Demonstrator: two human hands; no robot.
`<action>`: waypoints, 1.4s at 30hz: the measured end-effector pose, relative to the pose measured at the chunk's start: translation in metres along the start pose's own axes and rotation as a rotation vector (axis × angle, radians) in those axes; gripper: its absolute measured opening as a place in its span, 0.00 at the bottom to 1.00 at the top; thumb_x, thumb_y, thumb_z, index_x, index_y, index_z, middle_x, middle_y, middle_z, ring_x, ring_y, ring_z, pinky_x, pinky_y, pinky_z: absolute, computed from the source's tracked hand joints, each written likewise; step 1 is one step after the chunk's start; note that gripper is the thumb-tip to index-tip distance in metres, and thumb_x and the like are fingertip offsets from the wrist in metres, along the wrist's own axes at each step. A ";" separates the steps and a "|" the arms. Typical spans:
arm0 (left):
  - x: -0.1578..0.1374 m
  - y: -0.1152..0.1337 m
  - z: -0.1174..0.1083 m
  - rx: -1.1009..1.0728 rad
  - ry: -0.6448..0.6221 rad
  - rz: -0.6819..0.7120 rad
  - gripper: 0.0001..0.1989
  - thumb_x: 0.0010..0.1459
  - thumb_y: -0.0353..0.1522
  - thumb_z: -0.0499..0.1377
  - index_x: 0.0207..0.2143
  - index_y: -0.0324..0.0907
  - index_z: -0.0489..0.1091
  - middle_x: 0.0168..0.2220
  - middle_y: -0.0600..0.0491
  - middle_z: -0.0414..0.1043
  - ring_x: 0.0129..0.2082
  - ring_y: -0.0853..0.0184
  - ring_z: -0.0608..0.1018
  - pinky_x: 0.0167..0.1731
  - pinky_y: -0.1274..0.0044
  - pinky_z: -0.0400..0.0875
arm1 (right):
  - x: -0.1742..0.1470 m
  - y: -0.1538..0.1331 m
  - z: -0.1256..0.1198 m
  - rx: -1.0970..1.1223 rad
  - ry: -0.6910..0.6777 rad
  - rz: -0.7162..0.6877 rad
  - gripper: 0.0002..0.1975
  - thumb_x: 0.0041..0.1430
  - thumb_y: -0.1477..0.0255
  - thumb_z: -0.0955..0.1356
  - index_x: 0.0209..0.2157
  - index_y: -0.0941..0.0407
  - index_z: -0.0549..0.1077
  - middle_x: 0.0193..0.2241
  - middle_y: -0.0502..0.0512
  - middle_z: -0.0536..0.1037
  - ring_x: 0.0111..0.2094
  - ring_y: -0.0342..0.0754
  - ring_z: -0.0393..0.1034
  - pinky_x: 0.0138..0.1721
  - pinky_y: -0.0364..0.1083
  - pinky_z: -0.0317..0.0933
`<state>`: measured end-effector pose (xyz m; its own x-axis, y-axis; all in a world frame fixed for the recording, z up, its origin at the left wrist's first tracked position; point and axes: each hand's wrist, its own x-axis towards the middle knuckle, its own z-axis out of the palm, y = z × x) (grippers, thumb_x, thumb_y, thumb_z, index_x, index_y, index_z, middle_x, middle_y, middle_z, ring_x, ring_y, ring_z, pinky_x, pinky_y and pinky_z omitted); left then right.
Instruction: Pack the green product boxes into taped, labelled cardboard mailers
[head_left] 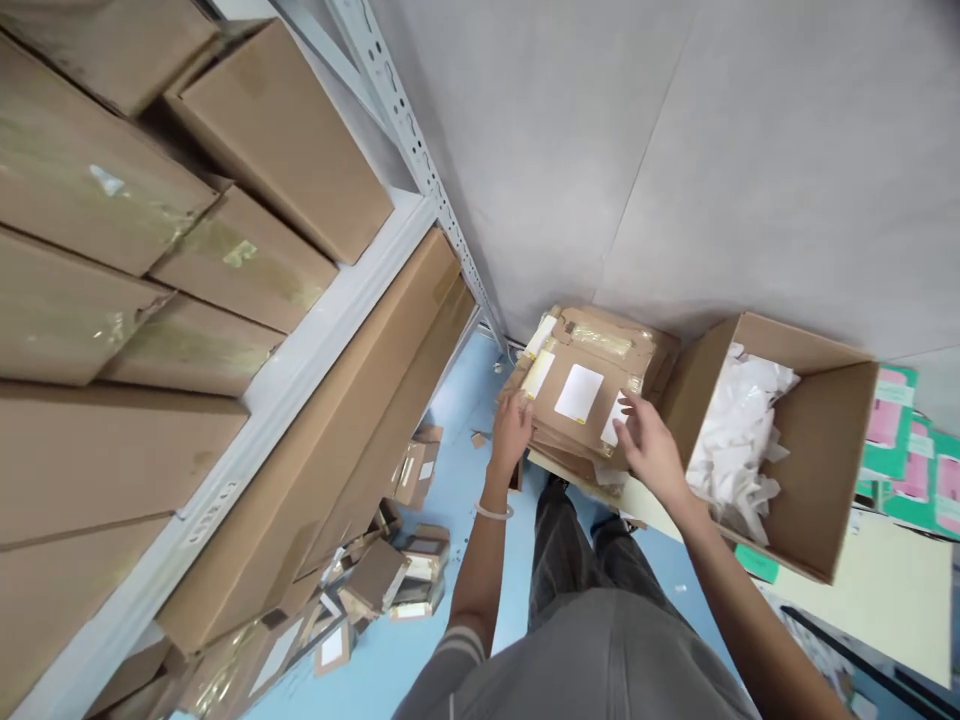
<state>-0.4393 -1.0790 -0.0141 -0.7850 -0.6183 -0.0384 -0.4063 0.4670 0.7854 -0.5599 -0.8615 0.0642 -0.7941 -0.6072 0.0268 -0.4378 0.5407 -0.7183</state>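
Observation:
A stack of flattened cardboard boxes (592,345), with white labels and clear tape on the top piece, lies against the grey wall. At the stack's near left corner, my left hand (512,432) has its fingers bent against the cardboard edge, gripping it. My right hand (651,442) is over the right side, fingers apart beside a white label (615,418); nothing is held in it. Just right of that hand stands an open carton (821,450) with crumpled white plastic bags (739,440) inside.
Shelving with a metal upright (409,125) and large cartons (285,130) rises on the left. Several small boxes (375,578) lie on the blue floor (442,655) below it. Green and pink packages (889,425) sit at the right, by a pale tabletop (900,590).

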 end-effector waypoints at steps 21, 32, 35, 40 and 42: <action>0.062 0.036 0.040 0.009 -0.204 0.144 0.19 0.66 0.36 0.50 0.57 0.40 0.62 0.58 0.40 0.66 0.61 0.56 0.67 0.61 0.60 0.61 | -0.005 0.025 -0.016 0.078 0.137 0.210 0.28 0.66 0.60 0.60 0.65 0.50 0.55 0.59 0.61 0.67 0.56 0.56 0.66 0.56 0.59 0.62; 0.075 0.236 0.104 -0.174 -0.386 0.631 0.26 0.68 0.40 0.48 0.66 0.47 0.50 0.66 0.46 0.56 0.68 0.59 0.56 0.66 0.61 0.54 | -0.035 0.036 -0.127 -0.024 0.636 0.219 0.23 0.67 0.63 0.59 0.62 0.51 0.61 0.55 0.61 0.71 0.54 0.57 0.68 0.56 0.58 0.61; 0.050 0.286 0.133 -0.238 -0.470 0.727 0.27 0.68 0.41 0.47 0.67 0.48 0.48 0.67 0.47 0.54 0.68 0.59 0.57 0.66 0.62 0.53 | -0.057 0.068 -0.159 -0.076 0.795 0.278 0.25 0.66 0.62 0.61 0.63 0.51 0.60 0.56 0.62 0.70 0.54 0.56 0.67 0.56 0.58 0.61; 0.001 0.333 0.193 -0.289 -0.590 0.779 0.27 0.68 0.40 0.47 0.67 0.48 0.48 0.66 0.47 0.56 0.67 0.60 0.58 0.66 0.62 0.54 | -0.089 0.143 -0.198 -0.093 0.870 0.338 0.29 0.64 0.59 0.63 0.63 0.54 0.58 0.56 0.65 0.68 0.54 0.57 0.68 0.54 0.59 0.62; -0.015 0.343 0.222 -0.308 -0.633 0.746 0.26 0.68 0.39 0.47 0.66 0.48 0.49 0.66 0.47 0.55 0.67 0.60 0.58 0.66 0.63 0.55 | -0.096 0.175 -0.206 -0.078 0.832 0.353 0.31 0.63 0.58 0.63 0.64 0.55 0.57 0.57 0.66 0.68 0.54 0.57 0.67 0.53 0.60 0.63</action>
<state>-0.6705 -0.7692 0.1193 -0.9276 0.2519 0.2757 0.3540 0.3579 0.8640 -0.6469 -0.5883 0.0791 -0.9225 0.2012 0.3293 -0.1145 0.6721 -0.7315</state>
